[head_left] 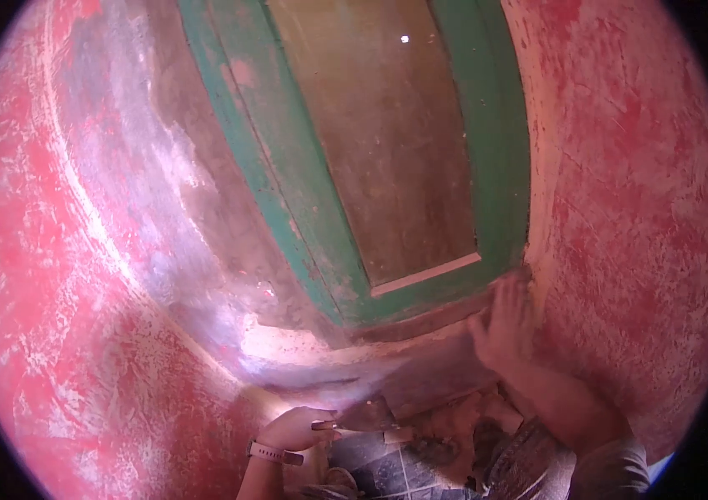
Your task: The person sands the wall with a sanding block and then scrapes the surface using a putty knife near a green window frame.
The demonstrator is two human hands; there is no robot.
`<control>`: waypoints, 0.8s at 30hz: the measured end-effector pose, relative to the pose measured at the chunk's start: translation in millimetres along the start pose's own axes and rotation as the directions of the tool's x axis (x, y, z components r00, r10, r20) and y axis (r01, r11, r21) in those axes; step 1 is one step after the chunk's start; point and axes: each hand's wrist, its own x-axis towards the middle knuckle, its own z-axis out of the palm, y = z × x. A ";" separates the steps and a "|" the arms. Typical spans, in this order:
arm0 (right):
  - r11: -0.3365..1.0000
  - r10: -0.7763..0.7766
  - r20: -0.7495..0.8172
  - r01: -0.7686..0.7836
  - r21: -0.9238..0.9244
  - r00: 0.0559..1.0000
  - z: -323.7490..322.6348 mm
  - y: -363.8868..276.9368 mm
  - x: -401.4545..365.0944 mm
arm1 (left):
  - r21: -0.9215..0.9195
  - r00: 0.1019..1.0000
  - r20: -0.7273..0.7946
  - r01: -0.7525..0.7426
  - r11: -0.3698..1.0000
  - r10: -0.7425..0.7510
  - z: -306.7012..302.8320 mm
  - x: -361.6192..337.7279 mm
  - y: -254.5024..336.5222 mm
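My left hand, with a band at its wrist, is closed around the handle of a putty knife at the bottom of the view. The knife's wide, stained blade points right and lies apart from the plaster above it. Fingers stretched out, my right hand lies against the wall strip just under the lower right corner of a green frame. It appears to hold nothing. Brown and pale patchy plaster runs along the frame's left side and below it.
Within the green frame is a brownish pane. Red, scuffed walls stand at the left and right. Below are dark floor tiles with debris, and my dusty clothed legs.
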 end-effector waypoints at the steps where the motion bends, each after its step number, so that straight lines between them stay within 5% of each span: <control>1: 0.998 0.026 -0.064 -0.022 0.063 0.998 -1.0 6.4 0.3 | -0.038 0.999 -0.043 -0.003 0.999 0.001 -0.1 -4.2 0.7; 2: 0.991 0.054 -0.125 -0.038 0.125 0.991 -2.8 8.7 0.3 | -0.014 0.999 -0.033 -0.003 1.000 0.003 1.2 -3.8 -3.6; 5: 0.979 0.118 0.020 -0.120 0.166 0.993 -3.7 -45.6 -14.5 | 0.047 1.000 0.019 -0.001 0.999 0.000 3.5 5.2 -8.9; 8: 0.980 -0.184 0.253 0.159 0.116 0.950 -8.6 -87.8 -31.3 | 0.085 0.997 0.075 0.017 0.996 -0.023 -0.2 11.7 3.8; 11: 0.830 -0.553 0.232 0.554 0.071 0.800 21.1 -73.7 -41.0 | 0.059 0.999 0.039 -0.009 0.998 0.006 2.9 8.4 3.5; 14: 0.930 -0.356 0.346 0.367 0.038 0.868 -21.7 -65.2 -15.9 | -0.042 1.000 -0.026 0.006 0.999 -0.007 6.4 -5.1 -9.1; 16: 0.984 -0.093 0.241 0.126 -0.124 0.966 -28.5 -43.4 -6.0 | -0.059 0.997 -0.022 0.077 0.995 -0.079 4.4 -17.2 -17.4; 19: 0.996 0.064 -0.122 -0.056 0.068 0.990 2.0 7.2 1.0 | -0.017 0.993 -0.011 0.116 0.993 -0.116 -9.6 -33.4 -12.4; 22: 0.977 0.089 -0.134 -0.060 0.206 0.987 9.4 -25.0 -6.0 | -0.094 0.990 0.002 0.140 0.986 -0.141 -5.8 -28.6 -24.2; 24: 0.996 -0.040 0.091 0.032 0.080 0.995 -4.7 -69.1 -19.9 | -0.084 0.997 -0.030 0.072 0.994 -0.074 -0.9 -23.3 -19.3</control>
